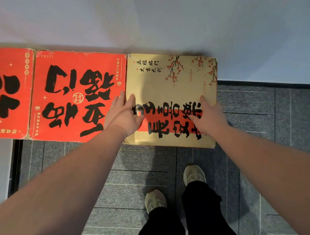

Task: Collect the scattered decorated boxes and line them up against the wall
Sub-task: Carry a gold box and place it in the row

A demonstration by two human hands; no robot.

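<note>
The gold box (170, 91) lies against the wall (163, 22) beside a red box (76, 95), under the flat, spread left hand (125, 115) and right hand (207, 114).

Matt printed cardboard boxes (171, 98), ribbed carpet (118, 183)

Grey carpet-tiled floor (251, 129) carries three flat decorated cardboard boxes in a touching row: two red (2, 94) (76, 95) toward ten o'clock, one tan (167, 91) at twelve.
</note>
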